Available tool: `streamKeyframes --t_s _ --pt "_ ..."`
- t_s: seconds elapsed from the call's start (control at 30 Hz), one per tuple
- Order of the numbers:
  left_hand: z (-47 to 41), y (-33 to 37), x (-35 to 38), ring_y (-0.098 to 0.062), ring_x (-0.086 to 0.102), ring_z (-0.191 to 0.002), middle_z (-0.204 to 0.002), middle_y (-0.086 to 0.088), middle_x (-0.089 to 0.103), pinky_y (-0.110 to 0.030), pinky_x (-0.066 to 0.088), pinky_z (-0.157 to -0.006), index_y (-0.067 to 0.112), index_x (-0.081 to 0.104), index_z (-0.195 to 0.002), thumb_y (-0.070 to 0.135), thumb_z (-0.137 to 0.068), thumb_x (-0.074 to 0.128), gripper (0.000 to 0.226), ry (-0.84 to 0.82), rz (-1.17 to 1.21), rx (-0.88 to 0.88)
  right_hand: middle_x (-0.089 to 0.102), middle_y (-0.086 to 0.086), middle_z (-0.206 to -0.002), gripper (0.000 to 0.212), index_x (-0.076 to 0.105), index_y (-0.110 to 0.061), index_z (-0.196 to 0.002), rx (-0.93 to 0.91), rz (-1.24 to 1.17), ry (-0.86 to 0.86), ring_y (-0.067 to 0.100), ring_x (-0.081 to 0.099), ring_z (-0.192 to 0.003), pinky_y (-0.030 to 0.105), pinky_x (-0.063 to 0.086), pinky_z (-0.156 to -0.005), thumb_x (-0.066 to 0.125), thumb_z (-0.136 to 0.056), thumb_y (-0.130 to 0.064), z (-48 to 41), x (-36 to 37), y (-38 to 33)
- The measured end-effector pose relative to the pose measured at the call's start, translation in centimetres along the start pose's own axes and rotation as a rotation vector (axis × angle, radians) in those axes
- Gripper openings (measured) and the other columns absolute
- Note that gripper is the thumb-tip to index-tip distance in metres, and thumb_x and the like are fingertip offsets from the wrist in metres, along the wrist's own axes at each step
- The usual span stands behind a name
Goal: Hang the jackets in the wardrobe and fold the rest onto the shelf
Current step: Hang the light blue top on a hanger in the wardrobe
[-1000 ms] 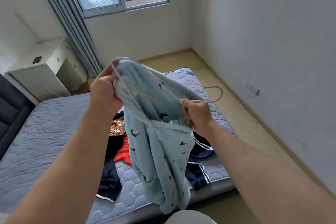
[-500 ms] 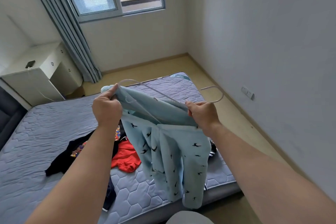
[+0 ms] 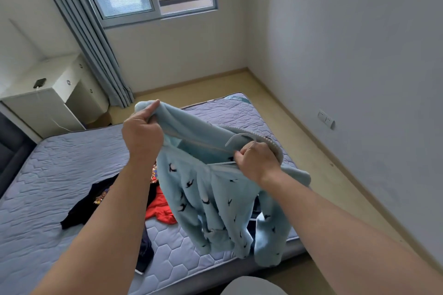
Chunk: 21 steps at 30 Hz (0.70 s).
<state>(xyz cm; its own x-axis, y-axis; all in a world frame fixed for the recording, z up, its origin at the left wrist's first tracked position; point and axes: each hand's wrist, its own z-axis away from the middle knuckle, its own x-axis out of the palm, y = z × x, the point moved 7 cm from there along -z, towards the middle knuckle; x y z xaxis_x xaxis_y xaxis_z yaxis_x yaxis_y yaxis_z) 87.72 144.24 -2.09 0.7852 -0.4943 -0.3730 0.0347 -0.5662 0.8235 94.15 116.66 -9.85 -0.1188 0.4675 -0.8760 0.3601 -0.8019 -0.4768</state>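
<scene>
A light blue fleece jacket (image 3: 215, 201) with small black bird prints hangs in the air over the bed. My left hand (image 3: 142, 133) pinches its shoulder at the upper left. My right hand (image 3: 257, 160) grips the collar together with a pale hanger (image 3: 236, 139), whose hook curls just above my knuckles; the rest of the hanger is inside the jacket. On the grey quilted mattress (image 3: 60, 175) below lie a black patterned garment (image 3: 96, 201), a red one (image 3: 160, 208) and a dark navy one (image 3: 145, 249), partly hidden by my arms.
A white bedside cabinet (image 3: 48, 100) with a phone on top stands at the back left beside grey curtains (image 3: 96, 50). Bare floor (image 3: 323, 175) runs between the bed's right edge and the wall. A pale rounded object (image 3: 251, 286) sits at the bottom edge.
The jacket has slid further over the hanger; the hook now sits just above my right hand, and most of the wire is covered. A sleeve has dropped over my right wrist.
</scene>
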Motion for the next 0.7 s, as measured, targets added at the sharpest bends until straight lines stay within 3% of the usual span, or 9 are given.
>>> streamKeyframes --t_s 0.1,0.17,0.23,0.33,0.4,0.47,0.53,0.6,0.7 --pt "1.1 2.8 1.7 -0.017 0.065 -0.084 -0.115 -0.004 0.073 -0.001 0.039 -0.066 0.027 0.071 -0.124 0.005 -0.096 0.057 0.038 -0.064 -0.012 0.103 0.071 0.007 -0.100 0.042 0.067 -0.018 -0.086 -0.030 0.043 0.024 0.028 0.065 -0.099 0.035 0.050 -0.083 0.041 -0.103 -0.047 0.4 -0.3 -1.1" --pt "3.0 4.8 4.1 -0.003 0.056 -0.071 -0.118 -0.005 0.071 -0.003 0.043 -0.063 0.031 0.069 -0.126 0.013 -0.098 0.062 0.034 -0.177 -0.054 0.190 0.072 0.009 -0.101 0.048 0.066 -0.019 -0.082 -0.006 -0.052 0.047 0.029 0.065 -0.099 0.043 0.051 -0.091 0.041 -0.102 -0.054 0.3 -1.1 -2.0" --pt "5.3 5.6 6.6 -0.005 0.059 -0.073 -0.123 -0.002 0.070 -0.016 0.053 -0.069 0.038 0.064 -0.130 0.016 -0.098 0.062 0.039 -0.331 -0.136 0.252 0.072 0.015 -0.102 0.043 0.068 -0.012 -0.086 0.020 -0.105 0.023 0.033 0.065 -0.101 0.039 0.048 -0.087 0.041 -0.102 -0.041 -0.4 -1.7 -2.2" --pt "7.3 4.6 7.9 -0.004 0.050 -0.057 -0.083 0.005 0.067 -0.023 0.043 -0.057 0.058 0.041 -0.144 0.014 -0.094 0.059 0.068 -0.490 -0.214 0.205 0.067 0.024 -0.095 0.021 0.059 -0.001 -0.083 0.070 -0.240 -0.053 0.036 0.059 -0.088 0.035 0.035 -0.070 0.043 -0.096 -0.008 -0.6 -2.1 -1.3" --pt "8.2 3.9 8.2 -0.011 0.051 -0.053 -0.067 0.005 0.057 -0.027 0.041 -0.052 0.065 0.015 -0.149 0.015 -0.091 0.060 0.089 -0.554 -0.280 0.221 0.063 0.020 -0.093 0.017 0.058 -0.003 -0.086 0.140 -0.301 -0.092 0.030 0.052 -0.086 0.035 0.035 -0.070 0.044 -0.095 -0.006 -0.3 -2.3 -0.1" --pt "9.0 3.5 8.6 -0.024 0.059 -0.059 -0.071 -0.006 0.061 -0.035 0.049 -0.054 0.057 0.002 -0.154 0.013 -0.086 0.064 0.102 -0.619 -0.246 0.189 0.066 0.017 -0.104 0.022 0.065 -0.003 -0.102 0.149 -0.281 -0.118 0.026 0.056 -0.094 0.031 0.034 -0.073 0.044 -0.096 -0.006 0.0 -2.3 0.5" --pt "9.3 2.4 8.9 -0.033 0.067 -0.071 -0.089 -0.019 0.066 -0.044 0.060 -0.063 0.045 0.009 -0.158 0.010 -0.083 0.063 0.100 -0.715 0.046 -0.073 0.066 0.015 -0.113 0.027 0.066 -0.006 -0.110 0.167 -0.272 -0.116 0.027 0.058 -0.105 0.030 0.038 -0.080 0.042 -0.096 -0.009 0.3 -2.2 1.2" --pt "9.4 0.9 8.9 -0.037 0.071 -0.076 -0.101 -0.026 0.067 -0.049 0.061 -0.060 0.036 0.030 -0.152 0.011 -0.083 0.058 0.078 -0.744 0.402 -0.393 0.065 0.011 -0.113 0.029 0.066 -0.013 -0.106 0.182 -0.183 -0.078 0.028 0.058 -0.108 0.034 0.044 -0.095 0.039 -0.098 -0.020 0.4 -2.6 1.7" --pt "7.8 -0.6 7.8 -0.028 0.071 -0.066 -0.105 -0.020 0.069 -0.042 0.058 -0.052 0.029 0.053 -0.127 0.003 -0.086 0.048 0.048 -0.585 0.380 -0.361 0.063 0.006 -0.097 0.026 0.064 -0.016 -0.093 0.187 -0.122 -0.070 0.028 0.058 -0.095 0.038 0.047 -0.092 0.041 -0.094 -0.028 0.1 -3.2 2.0"
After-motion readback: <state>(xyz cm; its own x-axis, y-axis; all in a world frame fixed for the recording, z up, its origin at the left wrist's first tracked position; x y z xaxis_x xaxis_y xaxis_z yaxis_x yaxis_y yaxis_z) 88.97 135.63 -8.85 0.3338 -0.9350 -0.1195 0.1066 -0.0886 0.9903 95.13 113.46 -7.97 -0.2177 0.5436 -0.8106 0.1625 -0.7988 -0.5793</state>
